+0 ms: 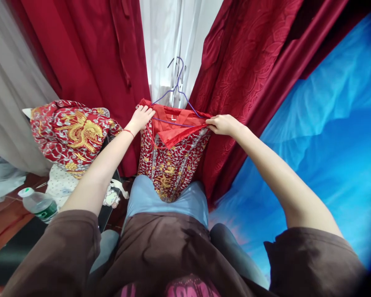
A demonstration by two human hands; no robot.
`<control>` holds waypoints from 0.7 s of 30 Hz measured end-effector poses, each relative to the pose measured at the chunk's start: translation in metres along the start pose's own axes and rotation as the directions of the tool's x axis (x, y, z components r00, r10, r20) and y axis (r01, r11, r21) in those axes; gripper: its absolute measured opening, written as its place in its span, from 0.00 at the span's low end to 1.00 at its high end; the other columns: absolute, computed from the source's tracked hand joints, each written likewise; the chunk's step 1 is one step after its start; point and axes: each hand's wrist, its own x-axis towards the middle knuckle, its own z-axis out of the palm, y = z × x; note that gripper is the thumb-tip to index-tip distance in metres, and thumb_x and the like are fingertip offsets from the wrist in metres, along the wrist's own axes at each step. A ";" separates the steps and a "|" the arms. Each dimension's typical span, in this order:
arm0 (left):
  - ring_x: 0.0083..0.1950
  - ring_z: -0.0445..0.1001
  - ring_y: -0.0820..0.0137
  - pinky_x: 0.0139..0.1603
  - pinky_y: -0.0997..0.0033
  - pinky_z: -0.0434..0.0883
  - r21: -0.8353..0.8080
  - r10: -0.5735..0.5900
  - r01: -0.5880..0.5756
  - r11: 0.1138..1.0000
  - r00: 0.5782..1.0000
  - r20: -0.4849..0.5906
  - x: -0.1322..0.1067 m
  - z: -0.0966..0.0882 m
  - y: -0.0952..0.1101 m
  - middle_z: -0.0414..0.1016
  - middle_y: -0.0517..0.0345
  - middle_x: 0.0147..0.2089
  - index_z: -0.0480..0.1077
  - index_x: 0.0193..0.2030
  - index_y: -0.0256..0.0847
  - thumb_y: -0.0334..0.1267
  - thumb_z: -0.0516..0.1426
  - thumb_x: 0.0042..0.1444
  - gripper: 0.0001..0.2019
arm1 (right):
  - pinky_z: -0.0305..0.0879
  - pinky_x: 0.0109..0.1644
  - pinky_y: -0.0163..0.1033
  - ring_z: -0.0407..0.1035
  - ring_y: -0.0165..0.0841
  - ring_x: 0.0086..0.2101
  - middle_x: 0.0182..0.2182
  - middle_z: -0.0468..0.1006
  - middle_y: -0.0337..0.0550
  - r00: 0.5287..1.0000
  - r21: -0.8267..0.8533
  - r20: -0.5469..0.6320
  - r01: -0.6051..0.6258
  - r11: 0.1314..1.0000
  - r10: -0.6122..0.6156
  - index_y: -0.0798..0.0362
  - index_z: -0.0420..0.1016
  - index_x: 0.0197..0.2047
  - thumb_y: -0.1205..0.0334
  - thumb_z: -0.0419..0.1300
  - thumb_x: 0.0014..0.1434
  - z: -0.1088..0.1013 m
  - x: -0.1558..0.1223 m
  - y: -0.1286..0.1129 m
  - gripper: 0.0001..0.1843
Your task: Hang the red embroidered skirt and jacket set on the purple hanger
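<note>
A red embroidered garment [170, 163] with gold and silver patterns hangs in front of my lap, its plain red lining showing at the top edge. My left hand [142, 117] is closed on the garment's upper left corner, fingers over the edge. At the upper right corner, my right hand [223, 124] pinches the fabric. Between the hands, a purple wire hanger [177, 87] sits in the garment's opening, its hook pointing up. The hanger's lower bar crosses the red lining. A small white label shows inside the lining.
Left of me lies another red garment [77, 132] with gold embroidery, bundled over a dotted white cloth [60, 185]. A clear bottle [38, 205] with a green cap is close by. Dark red curtains [89, 49] hang ahead, and a blue backdrop [324, 148] covers the right side.
</note>
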 end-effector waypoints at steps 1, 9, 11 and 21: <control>0.73 0.54 0.40 0.72 0.42 0.46 -0.011 -0.026 0.025 1.000 1.000 -0.015 0.004 0.000 -0.004 0.65 0.35 0.68 0.66 0.66 0.36 0.44 0.58 0.54 0.33 | 0.60 0.37 0.39 0.76 0.39 0.45 0.47 0.82 0.47 1.000 0.007 -0.014 0.012 1.000 -0.012 0.50 0.77 0.50 0.60 0.49 0.69 -0.001 -0.002 0.003 0.16; 0.66 0.61 0.54 0.66 0.44 0.51 0.125 -0.308 0.306 0.944 0.951 -0.006 0.000 -0.020 -0.037 0.74 0.38 0.58 0.76 0.51 0.35 0.32 0.40 0.68 0.23 | 0.58 0.36 0.40 0.74 0.44 0.45 0.49 0.82 0.50 0.991 0.087 -0.086 -0.098 0.991 0.106 0.50 0.77 0.50 0.57 0.46 0.68 0.016 -0.019 0.031 0.19; 0.66 0.61 0.54 0.64 0.45 0.55 0.153 -0.345 0.341 0.928 0.939 0.000 -0.011 -0.021 -0.036 0.70 0.40 0.63 0.74 0.54 0.36 0.31 0.39 0.69 0.23 | 0.58 0.37 0.40 0.74 0.44 0.45 0.51 0.81 0.48 0.984 0.106 -0.070 -0.158 0.982 0.166 0.49 0.76 0.50 0.57 0.46 0.68 0.018 -0.017 0.030 0.19; 0.77 0.42 0.52 0.65 0.46 0.56 0.110 -0.380 0.387 0.916 0.922 -0.079 -0.031 -0.014 -0.038 0.61 0.47 0.71 0.69 0.60 0.42 0.34 0.36 0.70 0.24 | 0.52 0.31 0.38 0.74 0.40 0.45 0.50 0.80 0.48 0.993 0.135 -0.110 -0.028 0.990 0.043 0.51 0.76 0.50 0.58 0.46 0.69 0.006 -0.022 0.009 0.18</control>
